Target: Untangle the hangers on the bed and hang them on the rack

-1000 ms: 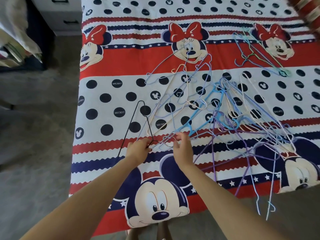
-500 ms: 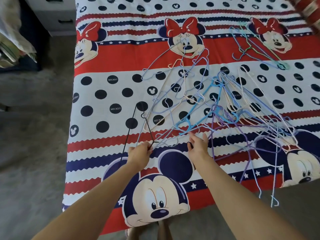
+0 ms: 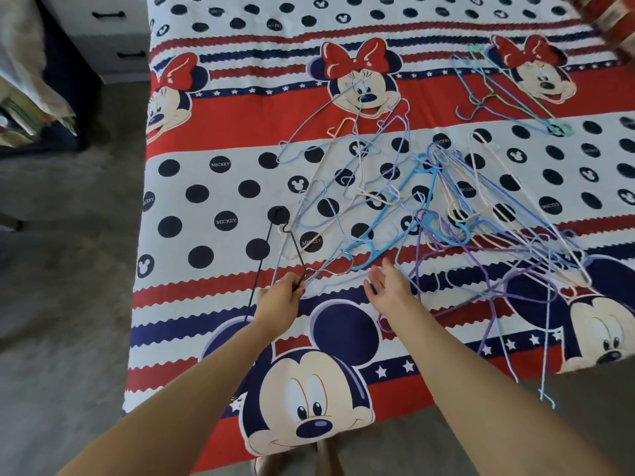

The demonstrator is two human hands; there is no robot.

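A tangle of thin hangers (image 3: 429,214) in blue, purple, cream and white lies spread over the middle and right of the bed (image 3: 213,187). My left hand (image 3: 280,297) grips a black wire hanger (image 3: 264,259) at its lower corner, at the tangle's left edge. My right hand (image 3: 386,286) hovers open, fingers spread, just below a bright blue hanger (image 3: 395,228) and holds nothing. A smaller group of blue and green hangers (image 3: 508,94) lies apart at the far right. No rack is in view.
The bed carries a cartoon-mouse cover in red, white and navy. Grey carpet (image 3: 62,269) runs along its left side and foot. A grey drawer unit (image 3: 110,39) stands at the far left, with piled items (image 3: 24,97) beside it. Some purple and blue hangers overhang the bed's foot.
My right hand has let go of the wires it held and opened, shifting right. My left hand keeps its grip on the black hanger.
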